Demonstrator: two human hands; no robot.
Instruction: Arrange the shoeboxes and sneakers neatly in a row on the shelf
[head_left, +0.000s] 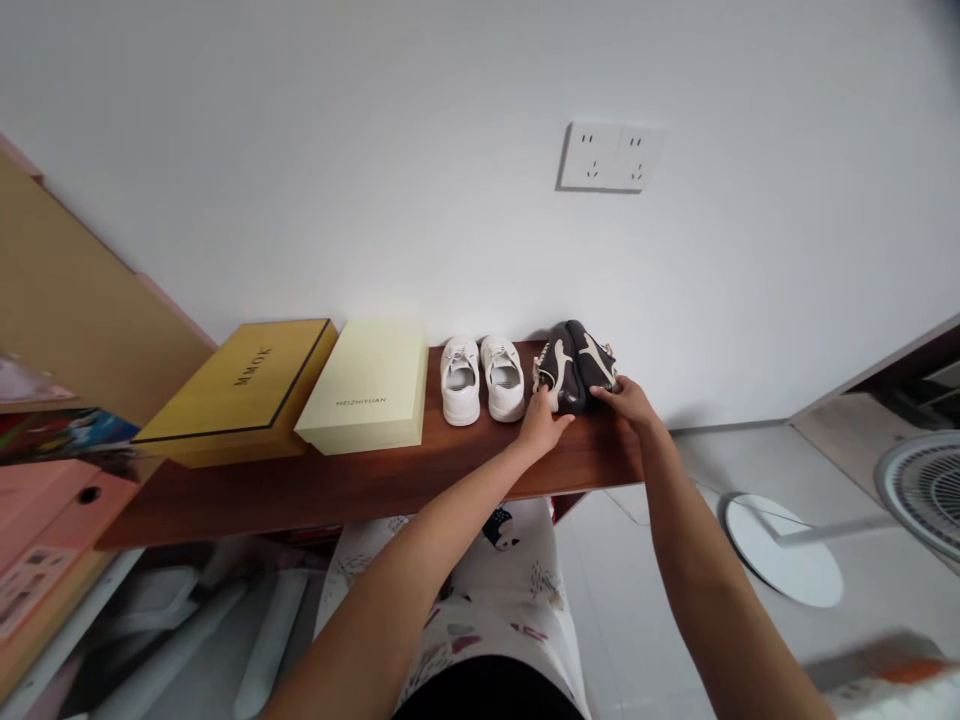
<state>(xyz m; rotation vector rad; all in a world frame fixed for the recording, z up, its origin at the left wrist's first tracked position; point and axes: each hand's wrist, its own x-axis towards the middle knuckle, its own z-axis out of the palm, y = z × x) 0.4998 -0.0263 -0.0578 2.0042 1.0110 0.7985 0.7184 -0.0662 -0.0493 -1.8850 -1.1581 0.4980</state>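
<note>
A pair of dark brown shoes (574, 362) with cream stripes stands on the right end of a wooden bench (360, 482), toes toward the wall. My left hand (541, 425) grips the heel of the left brown shoe. My right hand (628, 400) holds the heel of the right brown shoe. Just left of them sits a pair of white sneakers (481, 378), untouched.
A pale cream shoebox (367, 398) and a yellow shoebox (241, 390) lie on the bench's left half. A double wall socket (609, 157) is above. A white standing fan's base (784, 548) and head (924, 490) are on the floor at right. Pink storage boxes (52, 520) are at left.
</note>
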